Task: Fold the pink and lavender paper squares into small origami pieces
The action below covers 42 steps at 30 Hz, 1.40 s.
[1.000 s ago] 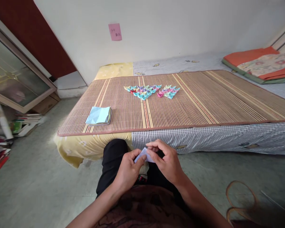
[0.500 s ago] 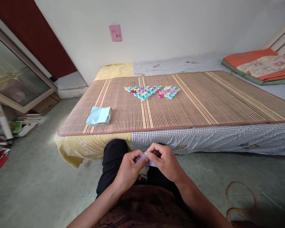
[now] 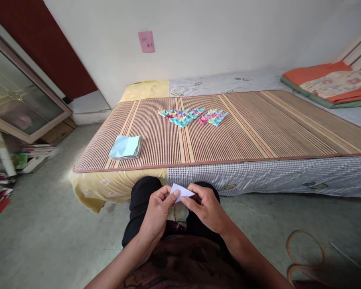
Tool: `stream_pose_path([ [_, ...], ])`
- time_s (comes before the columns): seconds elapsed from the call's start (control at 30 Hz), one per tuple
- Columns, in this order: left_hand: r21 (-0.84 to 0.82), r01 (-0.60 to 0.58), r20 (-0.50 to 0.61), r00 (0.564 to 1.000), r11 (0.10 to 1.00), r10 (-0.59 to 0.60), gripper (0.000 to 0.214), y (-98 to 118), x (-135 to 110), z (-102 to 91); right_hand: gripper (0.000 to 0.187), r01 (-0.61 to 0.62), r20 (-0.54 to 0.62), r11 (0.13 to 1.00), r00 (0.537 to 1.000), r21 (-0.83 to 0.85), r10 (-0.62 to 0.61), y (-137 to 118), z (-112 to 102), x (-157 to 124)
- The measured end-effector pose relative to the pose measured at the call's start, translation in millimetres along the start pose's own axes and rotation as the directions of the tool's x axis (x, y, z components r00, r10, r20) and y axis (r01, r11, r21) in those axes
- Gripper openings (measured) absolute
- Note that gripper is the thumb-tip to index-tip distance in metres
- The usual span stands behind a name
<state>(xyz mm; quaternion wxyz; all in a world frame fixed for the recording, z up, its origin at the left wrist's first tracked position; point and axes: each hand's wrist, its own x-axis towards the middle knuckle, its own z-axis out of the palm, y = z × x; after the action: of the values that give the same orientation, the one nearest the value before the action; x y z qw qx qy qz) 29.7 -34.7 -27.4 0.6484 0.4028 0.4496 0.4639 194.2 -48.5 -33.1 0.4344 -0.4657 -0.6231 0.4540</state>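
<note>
Above my lap, a small pale-lilac piece of folded paper forms a triangle with its point to the right. My left hand pinches its left part, thumb on top. At the right corner, my right hand grips it between thumb and fingers. Fingertips beneath the paper are hidden. Beyond my hands, a stack of square paper, light blue on top, lies on the bamboo mat. Further back stand several colourful folded paper pieces in a larger group and a smaller group.
The mat covers a bed with a yellow and checked sheet. Folded orange bedding lies at the far right. A pink note hangs on the wall. A glass-panelled cabinet stands left; an orange cord lies on the floor at right.
The lilac paper has turned so its flat triangular face shows. Both hands have shifted slightly, the left one a little leftward, and both still hold the paper.
</note>
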Motion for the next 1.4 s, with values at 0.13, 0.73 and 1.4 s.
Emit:
stream_pose_path([
  [0.13, -0.014, -0.014, 0.002, 1.0, 1.0, 0.014, 0.035, -0.7, 0.1, -0.5, 0.036, 0.022, -0.002, 0.999, 1.0, -0.034, -0.022, 3.9, 0.6, -0.6],
  [0.73, 0.129, -0.072, 0.076, 0.995, 0.989, 0.063, 0.037, 1.7, -0.8, -6.2, 0.047, -0.076, 0.055, 0.996, 0.996, 0.05, 0.073, 4.4, -14.0, -1.2],
  [1.4, 0.146, -0.077, 0.114, 0.992, 0.986, 0.061, 0.041, 2.4, 1.6, -11.1, 0.03, -0.068, -0.091, 0.959, 0.991, 0.276, 0.097, 15.0, -10.6, 6.1],
])
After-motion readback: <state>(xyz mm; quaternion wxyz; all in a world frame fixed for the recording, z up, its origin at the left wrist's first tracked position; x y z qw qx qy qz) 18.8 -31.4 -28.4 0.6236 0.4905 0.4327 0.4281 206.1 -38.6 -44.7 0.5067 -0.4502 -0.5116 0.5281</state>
